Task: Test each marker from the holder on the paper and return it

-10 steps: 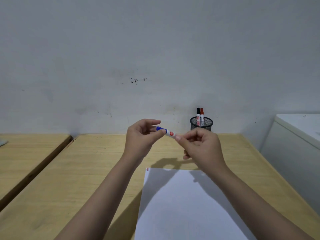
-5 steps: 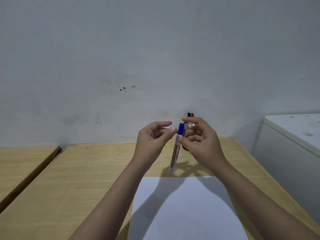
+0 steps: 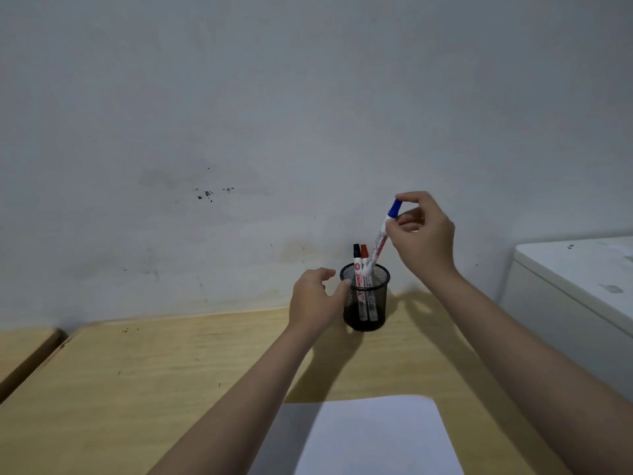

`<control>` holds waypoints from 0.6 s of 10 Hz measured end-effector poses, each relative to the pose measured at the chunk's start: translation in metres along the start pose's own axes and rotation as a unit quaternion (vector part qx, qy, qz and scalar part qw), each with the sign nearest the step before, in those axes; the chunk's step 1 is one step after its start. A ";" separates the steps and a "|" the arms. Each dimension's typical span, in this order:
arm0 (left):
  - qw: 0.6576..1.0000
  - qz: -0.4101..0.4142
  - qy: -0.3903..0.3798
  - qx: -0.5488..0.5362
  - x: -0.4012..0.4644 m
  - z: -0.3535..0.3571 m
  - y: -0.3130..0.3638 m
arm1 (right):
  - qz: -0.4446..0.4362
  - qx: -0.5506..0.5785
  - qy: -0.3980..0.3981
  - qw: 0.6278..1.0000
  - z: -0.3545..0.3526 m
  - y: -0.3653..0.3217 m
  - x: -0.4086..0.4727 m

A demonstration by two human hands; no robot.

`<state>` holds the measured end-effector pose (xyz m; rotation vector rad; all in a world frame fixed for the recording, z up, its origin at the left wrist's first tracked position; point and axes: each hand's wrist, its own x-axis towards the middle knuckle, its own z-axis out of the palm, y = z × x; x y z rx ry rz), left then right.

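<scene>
The head view is showing a white sheet of paper point(image 3: 376, 437) lying nearest on the wooden desk point(image 3: 154, 371), its far edge shadowed by the person's forearms. Farther on, the left hand point(image 3: 313, 299) is reaching beside the black mesh pen holder point(image 3: 365, 308), fingers loosely apart and gripping nothing, its thumb touching or just beside the rim. The holder is standing near the desk's back edge, holding a black-capped marker point(image 3: 357, 265) and a red-capped marker point(image 3: 364, 265), both upright with white barrels. Above it, the right hand point(image 3: 423, 234) is pinching the blue-capped marker point(image 3: 380, 240) by its cap end between thumb and forefinger; the white barrel, printed with red lettering, is tilting down-left, its lower end dipping into the holder's mouth. Behind is standing a scuffed grey wall point(image 3: 239, 132).
</scene>
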<state>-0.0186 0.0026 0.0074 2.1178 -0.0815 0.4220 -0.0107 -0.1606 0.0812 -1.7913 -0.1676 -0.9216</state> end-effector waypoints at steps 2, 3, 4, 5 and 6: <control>0.999 0.009 -0.012 0.039 0.019 0.029 -0.003 | 0.040 -0.113 -0.120 0.985 0.020 0.042 0.008; 1.000 0.020 0.001 0.004 0.020 0.032 -0.007 | 0.070 -0.150 -0.175 0.971 0.027 0.057 0.009; 1.000 0.019 -0.001 -0.006 0.021 0.031 -0.010 | 0.084 -0.176 -0.205 0.959 0.031 0.068 0.008; 1.000 0.019 -0.003 -0.011 0.022 0.033 -0.013 | 0.082 -0.175 -0.212 0.958 0.033 0.071 0.004; 1.000 0.012 -0.001 -0.008 0.021 0.033 -0.013 | 0.064 -0.174 -0.187 0.965 0.029 0.066 0.002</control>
